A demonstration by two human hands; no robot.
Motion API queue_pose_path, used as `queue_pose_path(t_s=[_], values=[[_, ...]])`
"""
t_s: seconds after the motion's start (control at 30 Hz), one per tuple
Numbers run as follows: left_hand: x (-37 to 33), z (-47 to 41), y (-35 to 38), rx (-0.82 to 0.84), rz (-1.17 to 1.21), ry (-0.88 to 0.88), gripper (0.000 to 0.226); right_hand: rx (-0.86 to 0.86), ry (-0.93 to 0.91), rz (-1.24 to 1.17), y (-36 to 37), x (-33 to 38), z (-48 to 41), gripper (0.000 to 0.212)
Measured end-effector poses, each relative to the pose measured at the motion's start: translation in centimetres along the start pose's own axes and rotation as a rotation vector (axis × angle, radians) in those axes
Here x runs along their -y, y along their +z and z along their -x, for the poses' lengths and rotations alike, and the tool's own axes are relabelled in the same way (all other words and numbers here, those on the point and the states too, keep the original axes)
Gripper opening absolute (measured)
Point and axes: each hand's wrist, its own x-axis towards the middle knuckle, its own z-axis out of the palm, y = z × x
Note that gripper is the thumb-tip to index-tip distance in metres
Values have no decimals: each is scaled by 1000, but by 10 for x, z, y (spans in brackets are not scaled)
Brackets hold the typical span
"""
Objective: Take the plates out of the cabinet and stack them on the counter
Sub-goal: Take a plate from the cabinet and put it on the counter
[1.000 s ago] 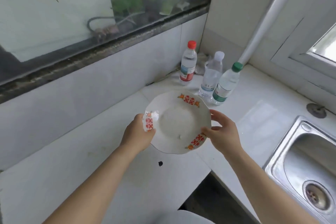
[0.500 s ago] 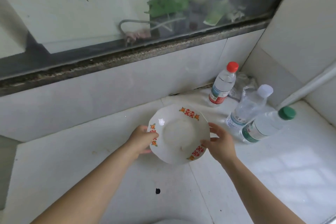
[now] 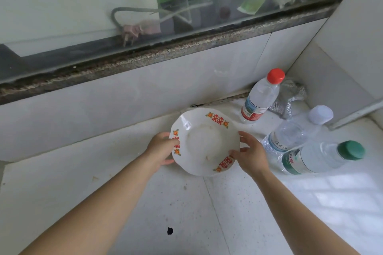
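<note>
A white plate [image 3: 204, 141] with a scalloped rim and red-and-orange motifs is low over the white counter [image 3: 145, 203], near the tiled back wall. Whether it rests on the counter I cannot tell. My left hand [image 3: 160, 148] grips its left rim, thumb on top over a motif. My right hand [image 3: 251, 154] holds the right rim, fingers spread along the edge. No other plate and no cabinet is in view.
Three plastic water bottles stand right of the plate: a red-capped one [image 3: 260, 97], a white-capped one [image 3: 294, 132] and a green-capped one [image 3: 319, 157]. A mesh cloth [image 3: 290, 97] lies in the corner. A window ledge [image 3: 145, 56] runs above the tiles. A dark spot [image 3: 170, 231] marks the counter.
Both hands have carried the plate forward and down toward the counter by the back wall. The view has swung left, so the sink has left the frame.
</note>
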Motion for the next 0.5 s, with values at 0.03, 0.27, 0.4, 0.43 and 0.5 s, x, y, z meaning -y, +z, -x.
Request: queue_pose_path(t_s=[0.03, 0.27, 0.4, 0.43, 0.5], values=[[-1, -2, 2, -8, 1, 3, 17, -3, 0, -4, 0, 0, -3, 62], [-7, -18, 9, -4, -21, 7, 18, -15, 19, -3, -1, 1, -20, 62], [-6, -24, 11, -11, -33, 15, 17, -34, 5, 15, -2, 1, -25, 60], [-6, -25, 11, -12, -35, 19, 18, -35, 5, 15, -2, 2, -26, 61], [-6, -27, 12, -13, -36, 27, 18, -37, 10, 21, -2, 2, -28, 61]])
